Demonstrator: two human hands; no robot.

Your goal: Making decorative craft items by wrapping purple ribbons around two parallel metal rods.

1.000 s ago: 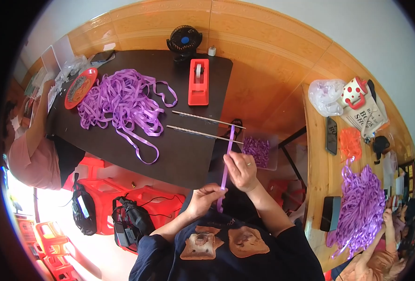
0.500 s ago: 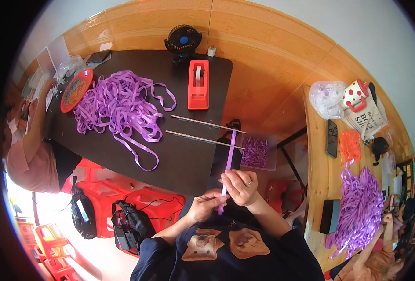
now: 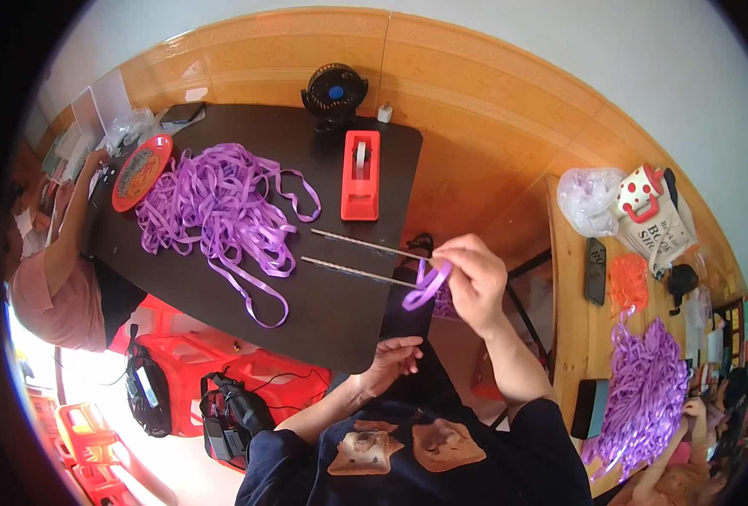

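My right hand point(image 3: 475, 282) is pinched on a short loop of purple ribbon point(image 3: 425, 295) at the outer ends of two thin metal rods. The upper rod point(image 3: 357, 242) and the lower rod point(image 3: 353, 271) jut side by side past the dark table's right edge. How the ribbon passes around the rods is partly hidden by the fingers. Below the rods, close to my body, my left hand point(image 3: 391, 363) hangs with loosely stretched fingers and nothing visible in it. A large tangle of purple ribbon point(image 3: 222, 202) lies on the table, left of the rods.
A red tape dispenser point(image 3: 360, 202), a black fan point(image 3: 334, 94) and a red plate point(image 3: 121, 204) stand on the dark table point(image 3: 332, 320). On the right, a wooden table point(image 3: 570, 337) bears another ribbon heap point(image 3: 640, 388). People sit at both sides; bags rest on red stools.
My right hand has risen to the rod ends, bringing the ribbon's lower part up into a loop. My left hand has let go of the ribbon and opened.
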